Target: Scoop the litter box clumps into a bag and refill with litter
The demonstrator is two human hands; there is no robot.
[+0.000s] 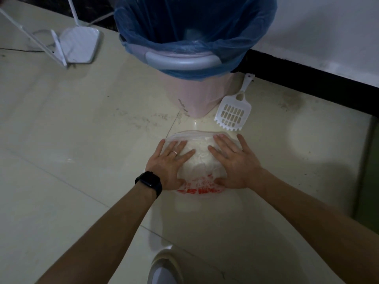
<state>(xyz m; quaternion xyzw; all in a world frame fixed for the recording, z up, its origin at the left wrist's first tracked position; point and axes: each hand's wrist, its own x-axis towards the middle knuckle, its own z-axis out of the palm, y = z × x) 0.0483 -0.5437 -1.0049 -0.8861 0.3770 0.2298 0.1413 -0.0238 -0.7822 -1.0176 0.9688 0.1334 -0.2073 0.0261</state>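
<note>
**Status: pressing, nothing lifted**

Left hand (170, 160) and right hand (233, 160), fingers spread flat, press the clear plastic bag of white litter (199, 162). Just beyond the right fingertips (217, 138): white slotted plastic scoop (232, 113), handle pointing away. Farther, blue-lined pink bin (194, 93).

Taking the litter bag (200, 160) as the dial's centre: at 12 o'clock the pink bin (194, 95) stands just beyond it and blocks that way. At 1 o'clock the white slotted scoop (233, 113) lies flat beside the bin's foot. Bare floor tile (82, 160) spreads wide at 9 and 3 o'clock. Well apart at 10 o'clock sit a white router (80, 45) and slanted white rods (32, 37). The black baseboard (307, 80) closes off 2 o'clock, and a knee (164, 267) fills 6 o'clock.
</note>
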